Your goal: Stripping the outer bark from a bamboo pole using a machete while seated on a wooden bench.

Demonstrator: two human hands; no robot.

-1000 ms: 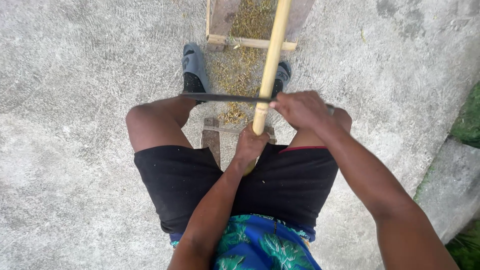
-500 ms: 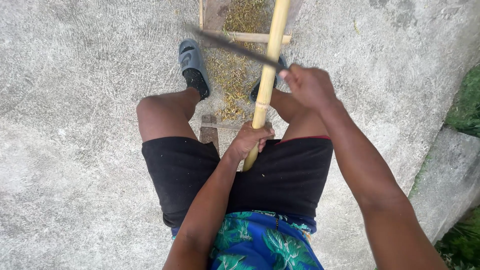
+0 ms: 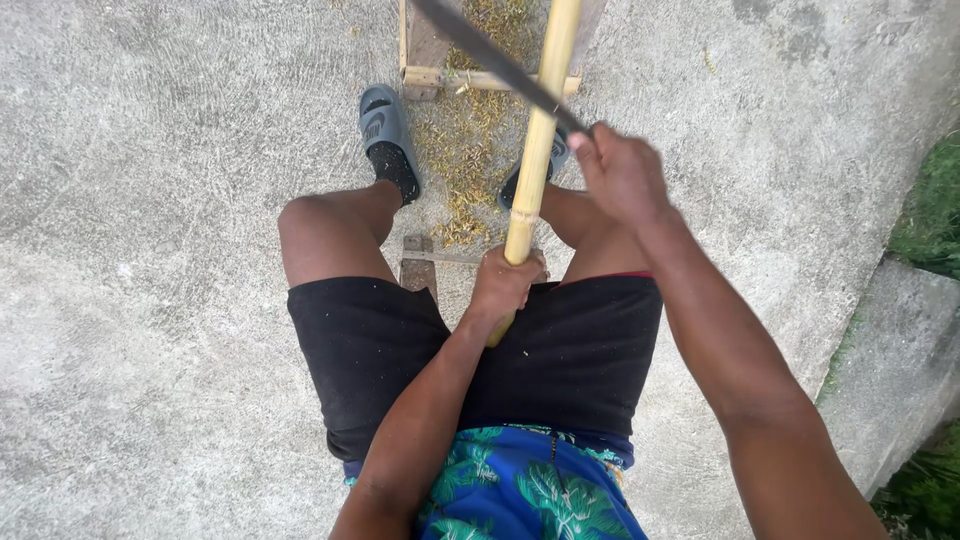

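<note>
A pale yellow bamboo pole (image 3: 541, 120) runs from my lap up and away over a wooden frame (image 3: 432, 72). My left hand (image 3: 506, 281) grips the pole's near end, between my knees. My right hand (image 3: 620, 172) is closed on the handle of a long dark blade (image 3: 492, 57). The blade slants up to the left and crosses the pole well above my left hand. Whether its edge touches the bamboo is unclear.
I sit on a low wooden seat (image 3: 417, 268) over rough concrete ground (image 3: 160, 200). Dry shavings (image 3: 468, 140) litter the ground between my feet in grey slides (image 3: 385, 125). A concrete kerb (image 3: 900, 350) and green plants (image 3: 930, 200) lie to the right.
My right hand has pushed the blade away from me along the pole, from just above my left hand to far up it. The left hand kept its grip.
</note>
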